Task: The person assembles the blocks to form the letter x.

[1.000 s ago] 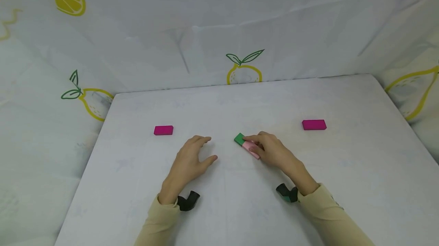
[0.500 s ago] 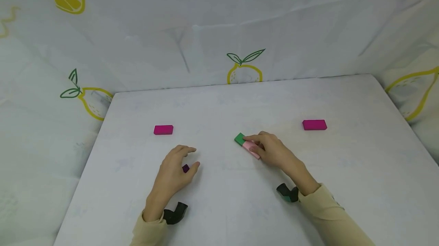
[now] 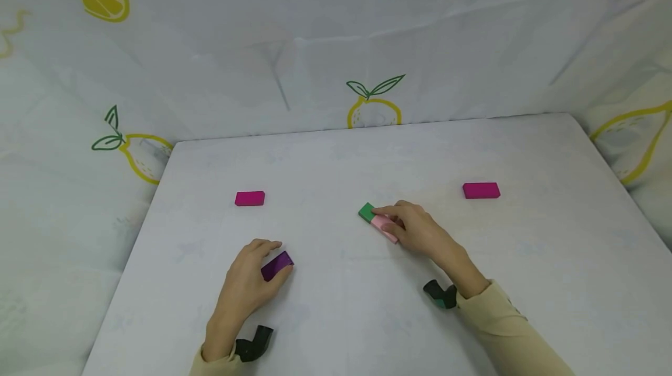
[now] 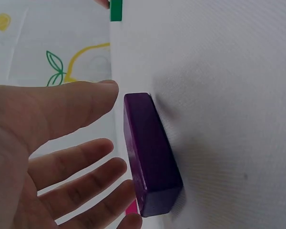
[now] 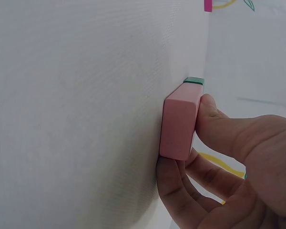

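In the head view the left hand [image 3: 245,278] has shifted down-left, baring more of a purple block [image 3: 275,266] lower left of centre; the right hand [image 3: 417,231] pinches a pink block [image 3: 378,223] abutting a green block [image 3: 366,213] near centre. Left wrist: fingers apart, purple block dark, round-edged. Right wrist: pink end pale, flat.

On the table [image 3: 336,317], the near block [image 3: 276,266] lies between the thumb and fingers of the left hand [image 3: 247,280]. Straight beyond that hand lies the far-left block [image 3: 249,199]. To its right and a little farther forward, the right hand [image 3: 420,233] grips the pinched block [image 3: 385,228], with the end block [image 3: 366,213] at its forward-left end. Beyond the right hand, off to its right, lies the far-right block [image 3: 481,190]. A cloth backdrop [image 3: 315,84] stands behind everything.
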Demonstrator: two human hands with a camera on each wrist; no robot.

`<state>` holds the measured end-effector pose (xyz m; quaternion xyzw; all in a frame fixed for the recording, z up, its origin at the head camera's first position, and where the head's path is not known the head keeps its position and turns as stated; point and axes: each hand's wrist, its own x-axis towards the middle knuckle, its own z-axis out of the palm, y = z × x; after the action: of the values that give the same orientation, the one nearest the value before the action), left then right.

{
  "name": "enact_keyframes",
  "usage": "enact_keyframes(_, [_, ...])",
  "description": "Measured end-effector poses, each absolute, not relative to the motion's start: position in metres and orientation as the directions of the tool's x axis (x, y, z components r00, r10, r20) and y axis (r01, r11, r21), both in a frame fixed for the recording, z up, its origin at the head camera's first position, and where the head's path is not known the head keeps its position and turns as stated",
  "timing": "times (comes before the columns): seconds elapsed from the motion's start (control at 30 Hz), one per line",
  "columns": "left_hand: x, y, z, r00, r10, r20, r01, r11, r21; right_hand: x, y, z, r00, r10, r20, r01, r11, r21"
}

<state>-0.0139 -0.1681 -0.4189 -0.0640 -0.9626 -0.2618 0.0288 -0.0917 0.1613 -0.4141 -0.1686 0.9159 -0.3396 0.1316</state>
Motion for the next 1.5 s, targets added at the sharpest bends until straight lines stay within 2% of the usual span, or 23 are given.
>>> enact_keyframes(0.97, [-0.015,-0.172,-0.425,-0.991,0.132,0.0,0.112,0.843,0.526,-0.093,0.162,-0.416,-0.906,-0.406,-0.12,-0.227,0.706,-0.67])
enact_keyframes(1.5, [-0.024,-0.159,-0.425,-0.988,0.124,0.086,0.151,0.835,0.53,-0.093,0.163,-0.417,-0.907,-0.404,-0.122,-0.22,0.7,-0.679])
